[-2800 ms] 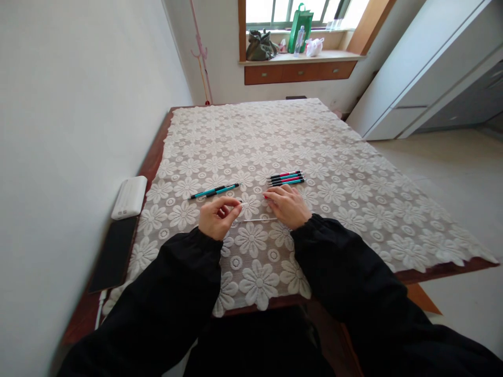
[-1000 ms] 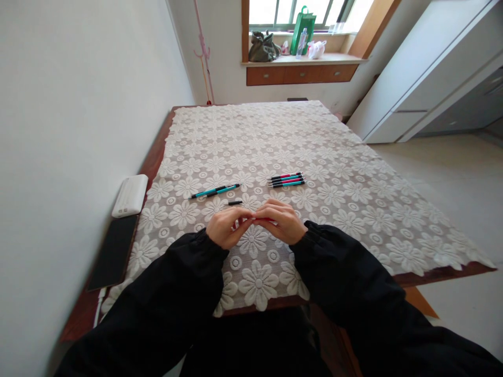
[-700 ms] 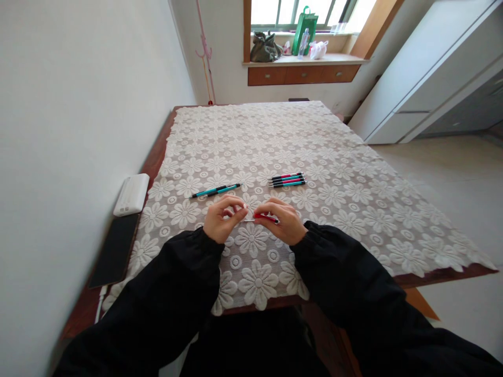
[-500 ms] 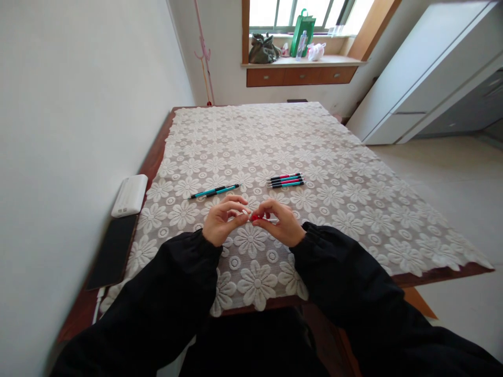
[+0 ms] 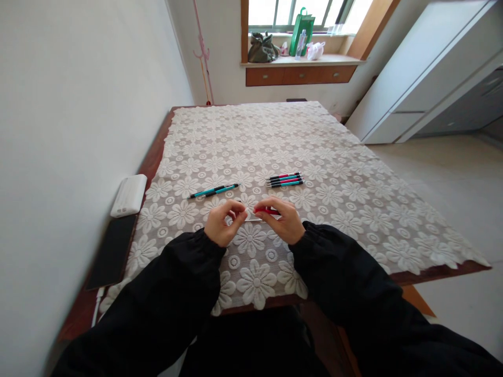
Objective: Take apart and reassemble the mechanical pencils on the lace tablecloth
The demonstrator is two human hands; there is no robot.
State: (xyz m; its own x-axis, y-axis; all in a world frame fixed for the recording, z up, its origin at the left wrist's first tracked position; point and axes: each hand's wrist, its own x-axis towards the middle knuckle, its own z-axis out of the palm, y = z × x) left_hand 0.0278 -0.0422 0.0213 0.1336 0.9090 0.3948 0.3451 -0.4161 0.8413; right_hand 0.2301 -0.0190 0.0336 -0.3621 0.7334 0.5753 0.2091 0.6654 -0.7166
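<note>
While pinching thin white refill point(image 5: 253, 219) in left hand point(image 5: 223, 224) | right hand point(image 5: 283, 222) gripping red pen barrel point(image 5: 267, 211) | risk: misaligned push, bent refill.

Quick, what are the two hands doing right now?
Left hand: pinching the thin refill.
Right hand: holding the red pen barrel.

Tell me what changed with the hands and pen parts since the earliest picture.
The right hand, which lay flat on the cloth, has taken hold of a red pen barrel. The left hand keeps its pinch, and a thin clear refill now spans between both hands instead of lying on the lace tablecloth. The two teal pens and the four-pen group stayed put.
</note>
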